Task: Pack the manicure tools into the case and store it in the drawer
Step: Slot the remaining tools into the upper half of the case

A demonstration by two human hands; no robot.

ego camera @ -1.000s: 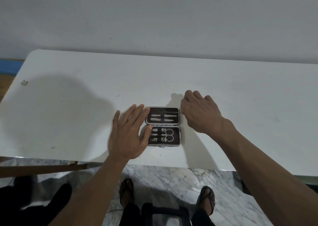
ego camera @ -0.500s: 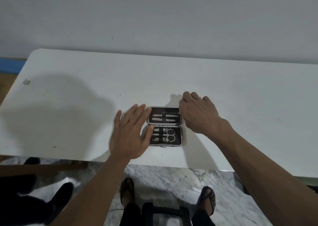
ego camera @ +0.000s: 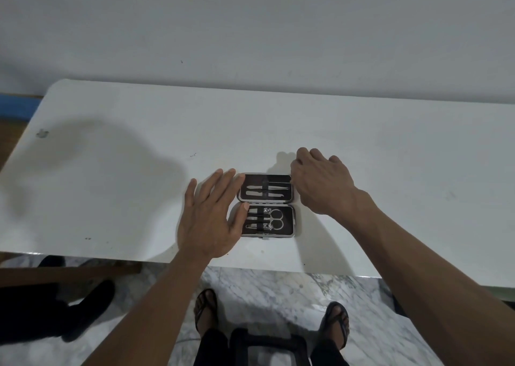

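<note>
The open case (ego camera: 266,205) holds metal tools; the left hand (ego camera: 207,220) lies flat, fingers spread, the right hand (ego camera: 320,183) is curled at its far corner, grip hidden.

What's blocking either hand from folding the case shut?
Nothing visible. The left hand lies flat at the left edge of the open case, the right hand at the far half's right end. The tools sit strapped inside.

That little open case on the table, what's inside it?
The case holds metal tools under black straps: slim ones in the far half, scissors and clippers in the near. The left hand covers its left edge.
</note>
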